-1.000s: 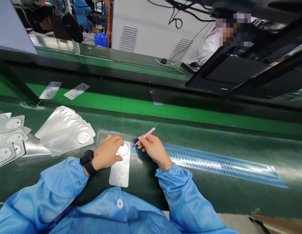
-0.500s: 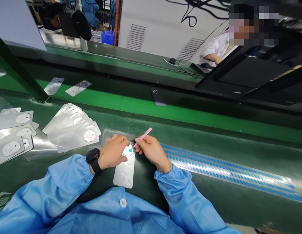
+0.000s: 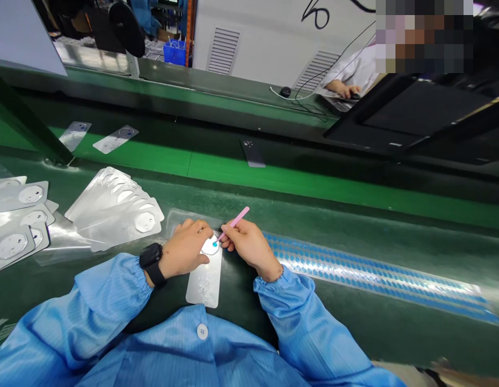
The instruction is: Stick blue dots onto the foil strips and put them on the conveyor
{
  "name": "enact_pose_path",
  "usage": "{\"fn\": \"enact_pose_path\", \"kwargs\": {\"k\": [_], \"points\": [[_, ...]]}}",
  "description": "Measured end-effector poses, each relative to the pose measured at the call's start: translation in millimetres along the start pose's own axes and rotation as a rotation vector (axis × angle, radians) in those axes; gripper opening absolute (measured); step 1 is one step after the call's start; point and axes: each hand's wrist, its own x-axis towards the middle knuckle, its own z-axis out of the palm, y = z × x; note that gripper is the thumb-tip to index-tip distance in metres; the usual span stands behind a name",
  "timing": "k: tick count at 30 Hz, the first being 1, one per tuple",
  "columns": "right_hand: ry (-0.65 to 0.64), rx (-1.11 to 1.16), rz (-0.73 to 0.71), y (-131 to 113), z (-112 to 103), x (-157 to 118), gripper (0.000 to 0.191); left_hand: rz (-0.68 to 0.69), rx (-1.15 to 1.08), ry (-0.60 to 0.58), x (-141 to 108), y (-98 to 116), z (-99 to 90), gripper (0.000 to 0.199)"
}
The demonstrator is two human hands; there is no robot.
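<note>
Silver card (image 3: 203, 285) lying flat on green bench mat (image 3: 354, 344), white disc (image 3: 209, 248) at upper end; left hand (image 3: 183, 248), ungripped, pressing beside disc, pinning card against shift; right hand (image 3: 251, 248) pinching pink tweezers (image 3: 235, 221), blue dot (image 3: 214, 244) at tips over disc.

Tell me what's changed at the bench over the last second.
The right hand moved left from the blue dot strip to the white disc, the tip of its pink tweezers now at a blue dot on the disc. The left hand stayed on the metal card; the strip stayed put.
</note>
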Motion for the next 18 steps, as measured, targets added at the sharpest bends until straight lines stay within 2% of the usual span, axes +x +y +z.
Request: {"fn": "enact_pose_path", "kwargs": {"k": [11, 18], "points": [[0.000, 0.064, 0.023, -1.3, -0.8, 0.2, 0.022, -0.001, 0.008, -0.006, 0.4, 0.2, -0.8, 0.038], [-0.001, 0.017, 0.042, -2.3, -1.0, 1.2, 0.021, -0.003, 0.024, -0.003, 0.3, -0.6, 1.6, 0.037]]}}
